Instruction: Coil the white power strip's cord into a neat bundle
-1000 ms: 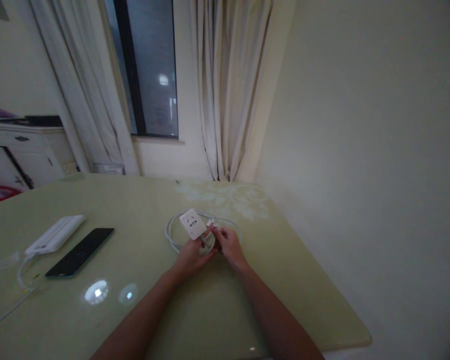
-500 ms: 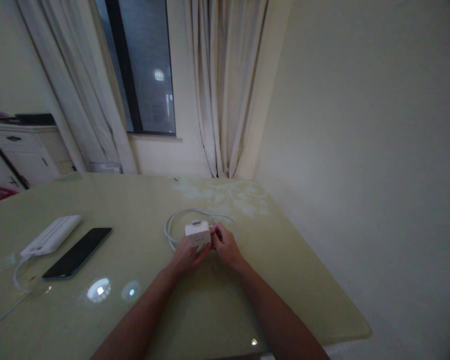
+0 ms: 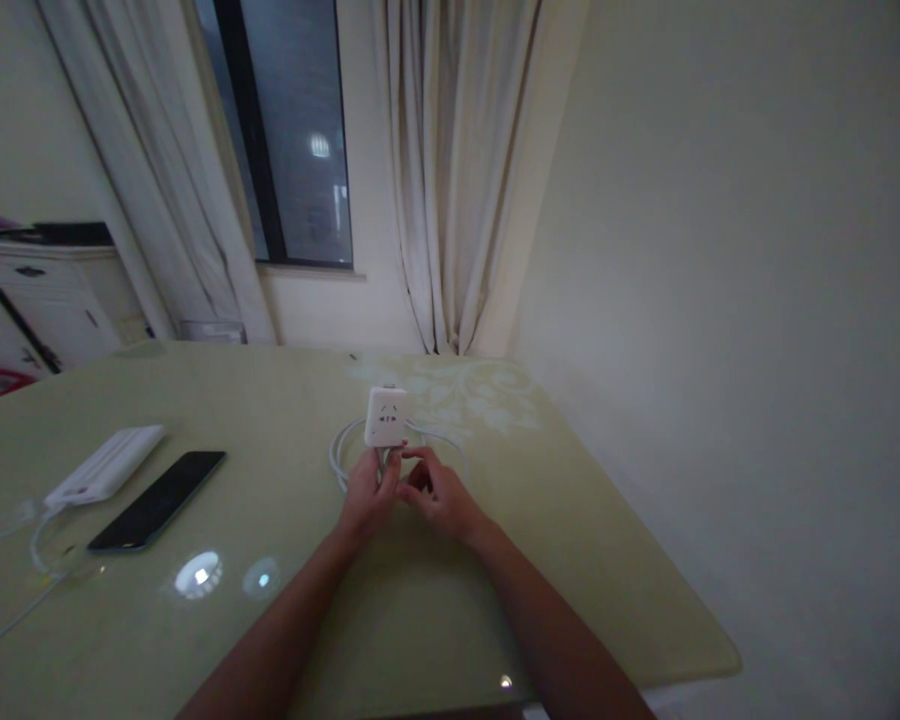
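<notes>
A white power socket block (image 3: 387,416) stands tilted up above the table, its face with the plug holes turned toward me. My left hand (image 3: 369,492) is closed on its lower end, where the cord joins. Just to the right, my right hand (image 3: 439,492) has curled fingers, with thumb and index finger apart. The index fingertip is close to the left thumb under the block; whether it touches is hard to tell. Behind and around the hands, the white cord (image 3: 335,452) lies in loose loops on the table.
A black phone (image 3: 157,502) lies on the left of the pale green table (image 3: 270,410), beside a white power bank (image 3: 106,466) with a cable (image 3: 36,548). A wall (image 3: 720,350) borders the table's right side. Curtains (image 3: 457,180) and a window stand behind.
The socket block has been tipped upright, so its face now shows toward me. My right hand's fingers have come away from its side and spread a little, lower down.
</notes>
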{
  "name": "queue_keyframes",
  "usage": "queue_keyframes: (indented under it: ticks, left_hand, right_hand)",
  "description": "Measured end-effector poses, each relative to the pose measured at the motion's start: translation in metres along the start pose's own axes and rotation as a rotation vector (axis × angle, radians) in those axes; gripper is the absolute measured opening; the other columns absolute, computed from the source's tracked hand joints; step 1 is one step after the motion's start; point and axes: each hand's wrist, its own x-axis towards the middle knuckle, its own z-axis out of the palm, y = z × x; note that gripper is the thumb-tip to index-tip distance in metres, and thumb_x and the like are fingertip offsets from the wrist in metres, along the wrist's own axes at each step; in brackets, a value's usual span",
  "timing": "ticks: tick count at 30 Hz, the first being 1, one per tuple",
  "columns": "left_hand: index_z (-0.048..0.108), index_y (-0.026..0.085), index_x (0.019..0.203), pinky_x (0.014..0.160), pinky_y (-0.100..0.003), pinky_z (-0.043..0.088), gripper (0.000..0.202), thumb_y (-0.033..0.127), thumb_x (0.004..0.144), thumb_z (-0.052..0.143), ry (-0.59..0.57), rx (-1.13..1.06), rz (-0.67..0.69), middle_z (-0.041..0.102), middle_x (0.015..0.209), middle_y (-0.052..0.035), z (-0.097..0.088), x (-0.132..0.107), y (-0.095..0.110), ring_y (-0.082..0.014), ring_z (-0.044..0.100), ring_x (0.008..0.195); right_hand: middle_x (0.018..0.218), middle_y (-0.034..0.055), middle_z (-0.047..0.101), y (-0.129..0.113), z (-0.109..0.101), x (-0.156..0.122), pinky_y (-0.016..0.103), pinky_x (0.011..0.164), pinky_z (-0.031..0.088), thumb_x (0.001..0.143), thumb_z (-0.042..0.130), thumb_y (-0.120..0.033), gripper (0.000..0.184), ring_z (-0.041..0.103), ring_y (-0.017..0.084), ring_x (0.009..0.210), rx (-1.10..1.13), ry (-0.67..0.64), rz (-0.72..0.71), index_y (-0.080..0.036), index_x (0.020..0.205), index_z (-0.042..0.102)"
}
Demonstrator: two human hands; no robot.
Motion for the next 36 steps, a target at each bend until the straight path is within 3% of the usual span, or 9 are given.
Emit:
queue_keyframes:
  ticks: [4,8,12,16,20,25,28,31,36]
  left_hand:
    - [0.068,0.019,0.100,0.091,-0.042,0.052,0.034,0.045,0.097,0.046,0.115,-0.080,-0.105,0.073,0.101,-0.0099,-0.006,0.007,0.006,-0.0266,0.068,0.098]
    - [0.066,0.017,0.090,0.082,-0.039,0.053,0.039,0.053,0.092,0.052,0.081,-0.279,-0.227,0.075,0.097,-0.0118,-0.014,0.016,0.005,-0.0258,0.071,0.089]
    - [0.069,0.014,0.091,0.077,-0.036,0.054,0.049,0.063,0.083,0.062,-0.043,-0.411,-0.373,0.077,0.100,-0.0150,-0.019,0.019,0.004,-0.0273,0.073,0.092]
    - [0.070,0.014,0.091,0.075,-0.037,0.056,0.058,0.070,0.080,0.061,-0.145,-0.550,-0.522,0.079,0.097,-0.0155,-0.021,0.018,0.001,-0.0291,0.075,0.089]
    - [0.071,0.014,0.095,0.081,-0.038,0.057,0.057,0.068,0.078,0.067,-0.241,-0.614,-0.544,0.078,0.101,-0.0149,-0.026,0.018,0.001,-0.0289,0.076,0.091]
    - [0.074,0.015,0.100,0.082,-0.040,0.058,0.058,0.070,0.083,0.063,-0.313,-0.566,-0.486,0.076,0.109,-0.0152,-0.023,0.014,0.003,-0.0294,0.073,0.099]
    - [0.073,0.015,0.090,0.075,-0.038,0.058,0.063,0.076,0.078,0.063,-0.210,-0.464,-0.493,0.076,0.092,-0.0117,-0.013,0.013,0.002,-0.0260,0.072,0.085]
    - [0.067,0.017,0.078,0.067,-0.031,0.055,0.060,0.077,0.075,0.065,-0.035,-0.427,-0.457,0.068,0.075,-0.0044,-0.010,0.017,-0.002,-0.0189,0.066,0.070]
    - [0.044,0.021,0.071,0.067,-0.023,0.050,0.046,0.060,0.086,0.064,0.527,-0.747,-0.452,0.050,0.062,0.0061,-0.047,0.039,-0.019,-0.0099,0.056,0.061]
  right_hand:
    - [0.088,0.0014,0.068,0.001,-0.002,0.001,0.027,0.072,0.045,0.089,0.068,-0.024,0.024,0.061,0.016,0.076,-0.318,-0.048,-0.185,-0.022,0.110,0.058]
    - [0.095,0.0076,0.068,-0.005,-0.004,0.001,0.033,0.084,0.042,0.094,0.062,-0.019,0.006,0.060,0.021,0.091,-0.728,0.159,-0.354,-0.021,0.090,0.066]
    - [0.086,0.0063,0.067,-0.008,-0.010,-0.002,0.035,0.083,0.040,0.097,0.065,-0.029,0.012,0.058,0.022,0.087,-0.801,0.452,-0.311,-0.021,0.089,0.068]
    - [0.077,0.0055,0.067,-0.006,-0.012,-0.003,0.035,0.082,0.041,0.096,0.067,-0.036,0.020,0.059,0.021,0.080,-0.721,0.601,-0.219,-0.020,0.084,0.068]
    - [0.098,0.0123,0.074,-0.003,-0.009,-0.002,0.038,0.091,0.046,0.096,0.064,-0.041,0.025,0.065,0.026,0.096,-0.545,0.542,-0.092,-0.018,0.103,0.073]
    - [0.134,0.0131,0.067,-0.002,-0.002,-0.001,0.041,0.107,0.046,0.098,0.054,-0.034,0.045,0.062,0.026,0.122,-0.292,0.192,-0.059,-0.020,0.141,0.060]
    - [0.124,0.0102,0.073,-0.001,-0.002,0.003,0.040,0.101,0.048,0.096,0.058,-0.039,0.042,0.066,0.026,0.112,-0.191,0.143,-0.016,-0.023,0.134,0.066]
    - [0.094,0.0062,0.077,0.001,-0.009,0.007,0.033,0.080,0.050,0.095,0.061,-0.046,0.030,0.068,0.023,0.085,-0.140,0.169,0.027,-0.023,0.104,0.079]
    - [0.067,0.0035,0.069,0.015,-0.042,0.010,0.027,0.065,0.038,0.093,0.062,-0.044,0.033,0.058,0.018,0.068,-0.301,0.289,0.090,-0.023,0.073,0.078]
